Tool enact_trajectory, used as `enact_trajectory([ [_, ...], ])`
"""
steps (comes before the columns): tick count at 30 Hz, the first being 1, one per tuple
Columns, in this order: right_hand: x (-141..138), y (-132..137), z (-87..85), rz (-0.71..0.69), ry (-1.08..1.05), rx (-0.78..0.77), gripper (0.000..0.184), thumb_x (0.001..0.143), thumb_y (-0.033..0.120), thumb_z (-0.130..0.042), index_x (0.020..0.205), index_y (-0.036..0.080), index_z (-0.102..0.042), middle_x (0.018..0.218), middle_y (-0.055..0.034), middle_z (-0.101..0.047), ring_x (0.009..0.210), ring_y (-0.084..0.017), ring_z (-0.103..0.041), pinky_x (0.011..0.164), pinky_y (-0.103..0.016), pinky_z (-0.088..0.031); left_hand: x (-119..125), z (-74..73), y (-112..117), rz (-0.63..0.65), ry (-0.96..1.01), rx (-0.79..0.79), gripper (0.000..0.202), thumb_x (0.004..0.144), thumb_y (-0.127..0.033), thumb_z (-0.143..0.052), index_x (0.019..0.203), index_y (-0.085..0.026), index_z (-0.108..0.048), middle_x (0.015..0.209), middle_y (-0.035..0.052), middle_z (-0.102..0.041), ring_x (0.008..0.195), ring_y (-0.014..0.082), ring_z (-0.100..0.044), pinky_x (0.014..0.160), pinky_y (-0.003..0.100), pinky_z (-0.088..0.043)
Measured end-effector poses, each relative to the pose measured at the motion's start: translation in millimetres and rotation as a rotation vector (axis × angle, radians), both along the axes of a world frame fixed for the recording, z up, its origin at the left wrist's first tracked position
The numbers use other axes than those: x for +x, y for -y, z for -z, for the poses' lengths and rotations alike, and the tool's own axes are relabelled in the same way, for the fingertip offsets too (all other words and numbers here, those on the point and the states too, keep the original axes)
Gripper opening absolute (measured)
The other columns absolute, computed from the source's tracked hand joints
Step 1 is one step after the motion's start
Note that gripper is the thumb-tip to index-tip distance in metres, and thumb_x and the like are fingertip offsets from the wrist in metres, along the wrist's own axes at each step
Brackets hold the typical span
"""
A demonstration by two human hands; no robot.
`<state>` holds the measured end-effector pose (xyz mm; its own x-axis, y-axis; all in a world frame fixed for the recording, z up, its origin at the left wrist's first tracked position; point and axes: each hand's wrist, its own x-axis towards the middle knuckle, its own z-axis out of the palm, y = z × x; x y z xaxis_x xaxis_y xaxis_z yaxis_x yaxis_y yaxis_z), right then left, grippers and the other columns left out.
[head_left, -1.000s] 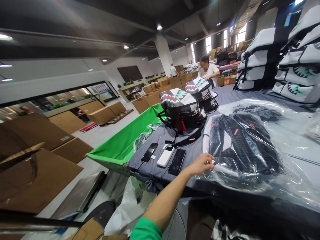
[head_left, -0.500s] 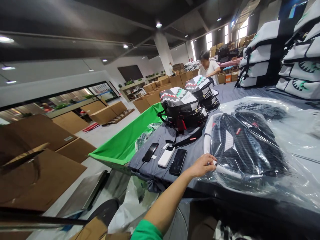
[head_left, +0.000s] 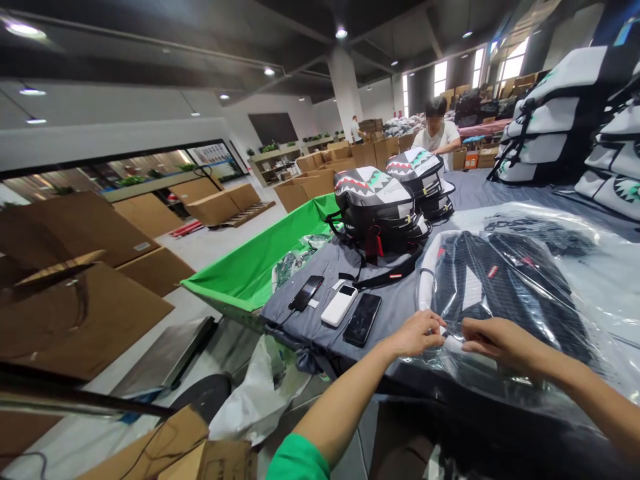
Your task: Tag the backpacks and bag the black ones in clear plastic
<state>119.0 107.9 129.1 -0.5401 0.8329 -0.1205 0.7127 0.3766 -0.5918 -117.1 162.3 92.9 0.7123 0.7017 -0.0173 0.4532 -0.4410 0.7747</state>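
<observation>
A black backpack (head_left: 515, 280) with a white patch and small red labels lies inside a clear plastic bag (head_left: 607, 347) on the table's near edge. My left hand (head_left: 420, 333) is closed, its fingertips pinching the bag's near left corner. Just to the right, my right hand (head_left: 500, 341) has its fingers curled over the same near edge, thumb below, on the plastic. The white edge of the packed backpack shows between the two hands. To the left of my left hand lie a black phone (head_left: 363, 320), a white power bank (head_left: 339, 305) and a dark device (head_left: 307, 293) with a cable.
Patterned backpacks (head_left: 373, 207) stand behind the phones. A green-lined bin (head_left: 240, 277) adjoins the table's left side. Stacked white-and-black bags (head_left: 550, 120) rise at the back right. A co-worker (head_left: 437, 133) stands beyond the table. Cardboard boxes (head_left: 115, 313) fill the floor at left.
My right hand has come in from the right to the bag's near edge. My left hand stays at the corner. The view has shifted slightly left.
</observation>
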Motion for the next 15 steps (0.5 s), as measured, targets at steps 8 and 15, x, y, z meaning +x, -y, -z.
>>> enact_trajectory([
  [8,16.3,-56.7,-6.0,0.161,0.325,0.014,0.036,0.073,0.051,-0.07,0.076,0.024,-0.046,0.072,-0.0013,-0.061,0.066,-0.02,-0.054,0.06,-0.029,-0.03,0.0,4.9,0.1,-0.009,0.021,0.004,0.02,0.089,-0.017,-0.069,0.074,-0.018,-0.057,0.129,0.0059,-0.065,0.122,0.0206,-0.057,0.11,0.035,-0.037],
  [15,-31.9,-18.8,11.8,0.116,0.253,0.057,0.026,0.077,0.038,-0.066,0.069,0.023,-0.047,0.065,0.0006,-0.06,0.061,-0.017,-0.053,0.058,-0.029,-0.026,0.9,7.7,1.5,-0.02,0.035,-0.026,0.016,0.088,-0.018,-0.068,0.074,-0.018,-0.06,0.126,0.0062,-0.066,0.121,0.022,-0.057,0.111,0.038,-0.039],
])
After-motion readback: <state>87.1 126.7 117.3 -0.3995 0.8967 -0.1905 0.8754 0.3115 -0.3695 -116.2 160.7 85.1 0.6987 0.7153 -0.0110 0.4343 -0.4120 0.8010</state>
